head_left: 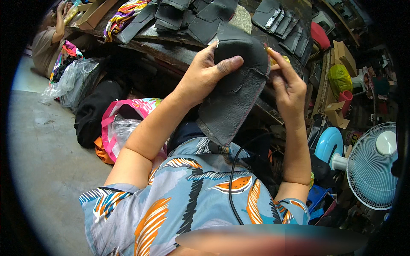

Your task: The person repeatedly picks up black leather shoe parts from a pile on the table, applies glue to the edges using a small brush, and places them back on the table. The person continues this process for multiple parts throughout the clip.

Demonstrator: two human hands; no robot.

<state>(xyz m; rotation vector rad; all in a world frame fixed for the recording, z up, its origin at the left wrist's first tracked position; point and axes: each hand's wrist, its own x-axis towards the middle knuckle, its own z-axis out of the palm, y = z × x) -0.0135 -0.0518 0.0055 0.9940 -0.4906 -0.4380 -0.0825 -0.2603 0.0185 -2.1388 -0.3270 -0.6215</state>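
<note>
My left hand (200,72) grips a black leather piece (232,91) by its upper left side, thumb lying across its face and the other fingers behind. The piece is long and curved at the top, with a stitched seam and a reddish line along its right edge; it hangs tilted above my lap. At that right edge my right hand (288,87) has its fingers bent around a small yellowish thing (273,59). The fingers hide most of it, so I cannot tell its kind. Dark stains mark my fingers.
Stacks of black leather pieces (209,21) and a multicoloured cloth (124,17) lie on the workbench (149,49). A fan (371,170) stands at right, near cardboard boxes (344,57). Bags, including a pink one (109,132), sit at left. Another person (47,49) is at the far left.
</note>
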